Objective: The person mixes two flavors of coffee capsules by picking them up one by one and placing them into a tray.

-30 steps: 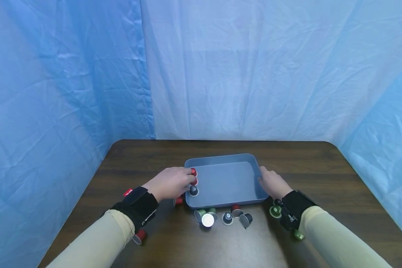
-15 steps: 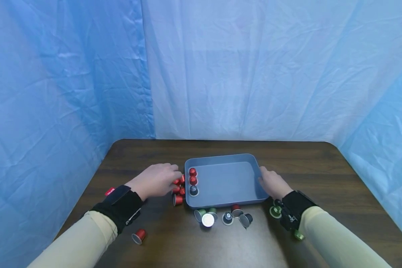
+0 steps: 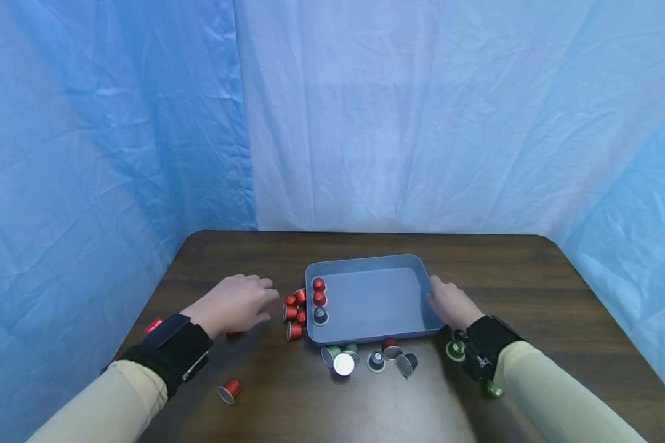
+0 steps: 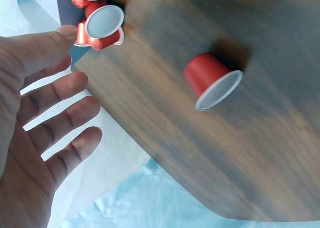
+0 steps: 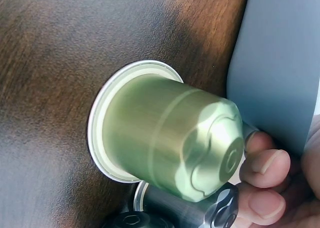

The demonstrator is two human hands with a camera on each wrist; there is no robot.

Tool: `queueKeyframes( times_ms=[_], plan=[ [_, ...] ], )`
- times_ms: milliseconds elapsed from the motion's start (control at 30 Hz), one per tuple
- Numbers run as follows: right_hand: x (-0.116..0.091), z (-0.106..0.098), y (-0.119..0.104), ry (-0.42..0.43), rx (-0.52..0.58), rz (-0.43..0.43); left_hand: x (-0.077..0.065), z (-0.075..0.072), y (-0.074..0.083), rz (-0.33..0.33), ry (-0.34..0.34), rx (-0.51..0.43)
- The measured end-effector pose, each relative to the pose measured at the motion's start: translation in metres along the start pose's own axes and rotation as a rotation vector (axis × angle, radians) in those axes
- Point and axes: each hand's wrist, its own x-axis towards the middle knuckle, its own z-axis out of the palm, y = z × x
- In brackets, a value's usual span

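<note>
My left hand (image 3: 235, 304) is over the table left of the tray, its fingers apart and nothing in its grasp. A red coffee capsule (image 3: 233, 334) shows partly from under it. The left wrist view shows the extended fingers (image 4: 75, 153) and a red capsule lying on its side. My right hand (image 3: 454, 304) grips the right wall of a shallow blue-grey tray (image 3: 377, 339), fingers curled at its outer side. Inside the tray's left end stand two red capsules (image 3: 319, 291) and a dark one (image 3: 320, 315) in a row. A green capsule (image 5: 165, 133) lies near the right hand.
Several red capsules (image 3: 294, 312) cluster along the tray's left side. Green, dark and red capsules (image 3: 390, 349) lie before its front edge, beside one with its white lid (image 3: 343, 363) up. Another red capsule (image 3: 230, 391) lies front left. Blue sheets (image 3: 421, 123) surround the wooden table (image 3: 399, 406).
My left hand has left the capsules in the tray and moved left, past the red cluster, towards a single red capsule. The right hand and the tray have stayed in place.
</note>
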Motion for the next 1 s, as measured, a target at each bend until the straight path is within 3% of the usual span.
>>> queueKeyframes(
  times_ms=[667, 1000],
  plan=[
    [-0.002, -0.001, -0.001, -0.016, 0.031, 0.018, -0.025, 0.017, -0.012, -0.033, -0.115, 0.027],
    [-0.003, -0.001, -0.003, -0.015, 0.027, 0.022, -0.030, 0.026, -0.015, -0.107, -0.187, -0.050]
  ],
)
